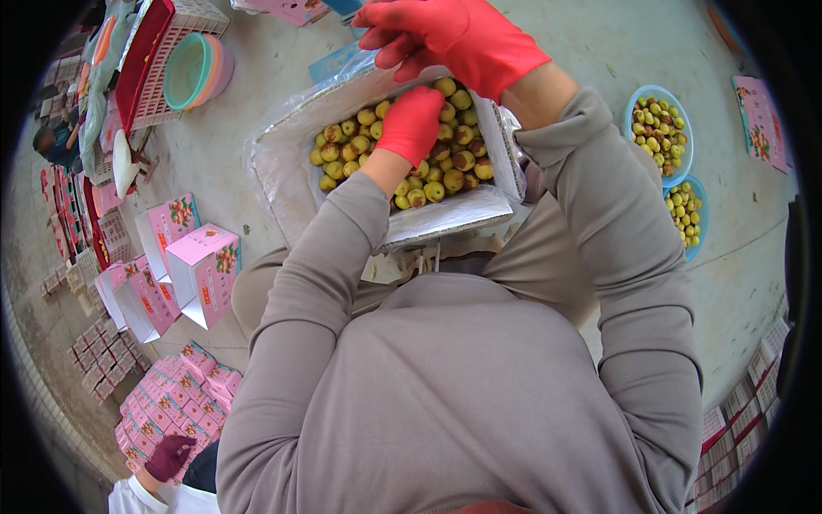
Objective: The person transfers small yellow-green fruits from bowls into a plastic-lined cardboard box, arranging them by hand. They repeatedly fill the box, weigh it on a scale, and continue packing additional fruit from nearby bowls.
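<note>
Green-and-brown jujubes lie in a white-lined carton with plastic film round its rim, in front of my knees. My left hand, in a red glove, is down among the jujubes, its fingertips hidden; whether it holds any I cannot tell. Above the carton's far right side is my right hand, also red-gloved, with fingers apart and bent; nothing shows in it.
Two blue basins of jujubes stand on the floor at right. Pink printed cartons stand at left, with a large stack of pink boxes below. Nested tubs are upper left. A co-worker's gloved hand is lower left.
</note>
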{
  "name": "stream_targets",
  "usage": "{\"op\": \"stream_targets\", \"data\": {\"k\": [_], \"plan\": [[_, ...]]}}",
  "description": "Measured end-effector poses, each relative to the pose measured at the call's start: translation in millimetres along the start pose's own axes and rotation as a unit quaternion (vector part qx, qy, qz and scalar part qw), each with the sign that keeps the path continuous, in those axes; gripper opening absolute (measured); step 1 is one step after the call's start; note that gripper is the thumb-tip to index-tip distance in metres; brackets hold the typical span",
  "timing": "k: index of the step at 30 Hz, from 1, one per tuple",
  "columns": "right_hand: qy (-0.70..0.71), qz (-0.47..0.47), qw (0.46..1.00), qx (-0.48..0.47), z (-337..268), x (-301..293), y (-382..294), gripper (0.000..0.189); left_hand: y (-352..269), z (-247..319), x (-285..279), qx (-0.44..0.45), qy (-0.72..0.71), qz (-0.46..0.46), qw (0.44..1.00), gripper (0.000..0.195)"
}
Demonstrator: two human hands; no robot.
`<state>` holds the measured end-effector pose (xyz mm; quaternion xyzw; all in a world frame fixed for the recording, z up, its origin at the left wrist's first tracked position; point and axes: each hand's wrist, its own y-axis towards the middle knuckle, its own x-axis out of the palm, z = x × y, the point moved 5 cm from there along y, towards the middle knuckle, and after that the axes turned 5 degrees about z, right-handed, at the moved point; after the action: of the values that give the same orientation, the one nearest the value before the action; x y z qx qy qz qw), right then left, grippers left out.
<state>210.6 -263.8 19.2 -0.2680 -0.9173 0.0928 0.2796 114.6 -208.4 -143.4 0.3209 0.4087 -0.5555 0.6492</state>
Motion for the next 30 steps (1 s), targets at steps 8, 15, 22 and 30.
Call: {"op": "stream_targets", "data": {"k": [8, 15, 22, 30], "plan": [[-0.005, -0.018, 0.999, -0.044, 3.4, -1.5, 6.7, 0.026, 18.1, 20.1, -17.1, -0.006, 0.142, -0.061, 0.988, 0.023], [-0.032, 0.003, 0.999, -0.032, 3.9, 0.0, 5.5, 0.026, 47.2, 7.0, -2.5, -0.055, -0.147, -0.029, 0.987, 0.030], [-0.028, 0.003, 0.999, -0.029, 0.3, 1.7, 1.9, 0.024, 26.3, 5.0, -31.6, 0.045, 0.017, -0.061, 0.997, 0.036], [-0.088, 0.010, 0.995, -0.033, 7.0, 2.1, 3.4, 0.024, -61.3, 10.8, -85.1, -0.265, -0.634, -0.061, 0.724, 0.044]]}}
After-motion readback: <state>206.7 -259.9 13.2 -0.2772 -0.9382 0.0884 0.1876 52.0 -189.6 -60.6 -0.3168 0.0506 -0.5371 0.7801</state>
